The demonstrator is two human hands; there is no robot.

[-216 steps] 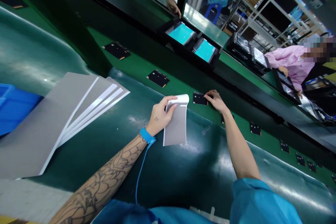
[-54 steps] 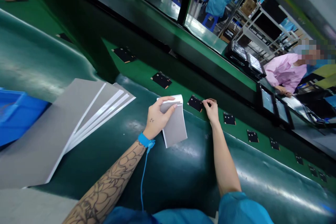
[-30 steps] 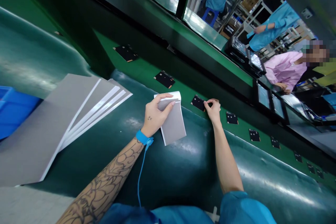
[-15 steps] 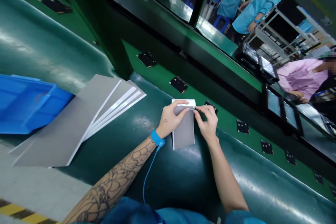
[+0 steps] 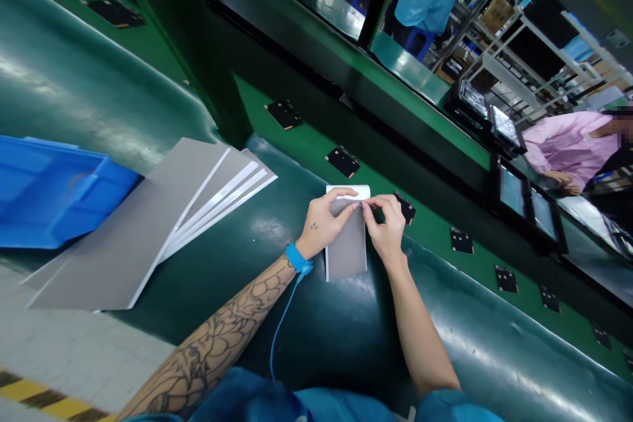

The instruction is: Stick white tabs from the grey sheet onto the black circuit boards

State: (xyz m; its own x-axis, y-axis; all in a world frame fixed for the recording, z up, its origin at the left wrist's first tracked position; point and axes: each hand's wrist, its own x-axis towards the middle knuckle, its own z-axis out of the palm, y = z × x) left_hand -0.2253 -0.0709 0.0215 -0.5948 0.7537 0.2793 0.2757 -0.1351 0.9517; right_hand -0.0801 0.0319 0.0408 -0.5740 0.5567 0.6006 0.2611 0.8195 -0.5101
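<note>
A grey sheet with white edges (image 5: 346, 254) lies on the green bench top, its far end curled over to show a white underside. My left hand (image 5: 321, 225), with a blue wrist strap (image 5: 298, 258), grips the curled end between thumb and fingers. At the right edge of that curl, my right hand (image 5: 386, 224) is closed in a pinch. Its fingertips meet those of my left hand, and whatever small part lies between them is hidden. To the left, several larger grey sheets (image 5: 133, 231) are fanned out.
A blue plastic bin (image 5: 54, 198) stands at the left, partly behind the fanned sheets. Black circuit boards (image 5: 343, 161) lie in a row along a green belt (image 5: 306, 145) beyond the bench. A dark green post (image 5: 198, 59) rises at the back. Across the line sits a person in pink (image 5: 568, 138).
My right hand has moved slightly left, up against my left fingertips. The circuit boards have shifted a little to the right. In the background, a person in blue is out of view.
</note>
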